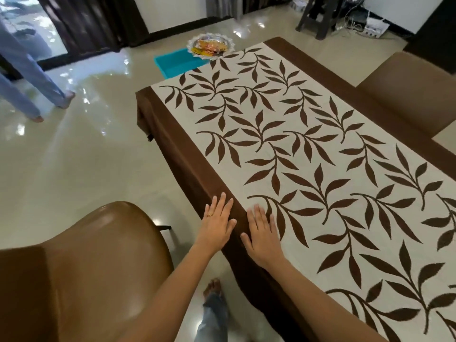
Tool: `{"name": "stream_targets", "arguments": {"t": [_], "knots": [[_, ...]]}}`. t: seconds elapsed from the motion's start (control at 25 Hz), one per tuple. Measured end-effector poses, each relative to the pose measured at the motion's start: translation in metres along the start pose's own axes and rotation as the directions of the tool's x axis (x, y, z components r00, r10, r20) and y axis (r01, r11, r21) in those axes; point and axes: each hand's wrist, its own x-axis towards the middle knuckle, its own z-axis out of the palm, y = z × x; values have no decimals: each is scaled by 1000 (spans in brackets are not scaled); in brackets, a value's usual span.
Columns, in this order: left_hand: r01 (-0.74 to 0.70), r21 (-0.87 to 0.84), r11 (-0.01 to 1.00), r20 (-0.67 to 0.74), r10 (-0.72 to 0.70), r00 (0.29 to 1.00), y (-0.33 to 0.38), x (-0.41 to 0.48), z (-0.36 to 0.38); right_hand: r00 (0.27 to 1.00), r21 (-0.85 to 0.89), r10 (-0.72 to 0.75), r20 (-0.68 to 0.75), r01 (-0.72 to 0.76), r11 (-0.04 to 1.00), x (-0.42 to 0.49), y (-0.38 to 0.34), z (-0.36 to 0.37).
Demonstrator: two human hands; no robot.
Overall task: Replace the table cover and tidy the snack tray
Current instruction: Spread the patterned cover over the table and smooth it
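Brown-bordered leaf-print cover [283, 149] lies over the bench; we read no writing. Our left hand [217, 222] and right hand [262, 233] press flat, fingers spread, grasping nothing.

Home living room, covered table [283, 149], brown armchairs [86, 262], curtains [91, 18]

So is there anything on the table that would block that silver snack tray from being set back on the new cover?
Nothing visible does. The cover lies bare apart from both hands, left hand and right hand, flat at its near edge. The snack tray sits beyond the far end.
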Motion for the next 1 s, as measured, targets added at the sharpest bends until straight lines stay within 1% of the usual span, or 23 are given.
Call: {"name": "stream_targets", "arguments": {"t": [0.08, 0.2, 0.28, 0.32, 0.44, 0.56, 0.64, 0.72, 0.88, 1.0], "knots": [[-73, 71, 995, 47, 70, 996, -16, 21, -8, 999, -10, 36, -10, -36, 999, -1, -10, 6], [-210, 153, 966, 162, 185, 969, -35, 50, -13, 999, 36, 45, -14, -44, 998, -3, -12, 5], [-246, 209, 946, 183, 210, 960, -50, 67, -18, 998, 82, 62, -2, -61, 995, 2, -17, 0], [-226, 223, 948, 163, 192, 968, -59, 78, -22, 998, 104, 67, -10, -66, 992, 12, -21, -3], [-96, 224, 970, 72, 82, 994, -90, 123, -43, 997, 137, 63, -35, -57, 989, 75, -36, -13], [-89, 255, 963, 76, 72, 995, -116, 169, -63, 1000, 141, -6, -11, 8, 990, 148, -48, -23], [-67, 257, 964, 47, 57, 997, -128, 195, -73, 1000, 129, -29, 8, 28, 991, 184, -58, -26], [-30, 225, 974, 7, 29, 1000, -138, 218, -82, 999, 101, -42, -3, 42, 994, 203, -65, -24], [96, 122, 988, -97, -84, 992, -156, 260, -101, 999, 131, -25, -36, 29, 991, 204, -64, -20], [173, 115, 978, -114, -160, 980, -171, 288, -115, 999, 100, 23, -29, -20, 995, 217, -72, -23]]}}
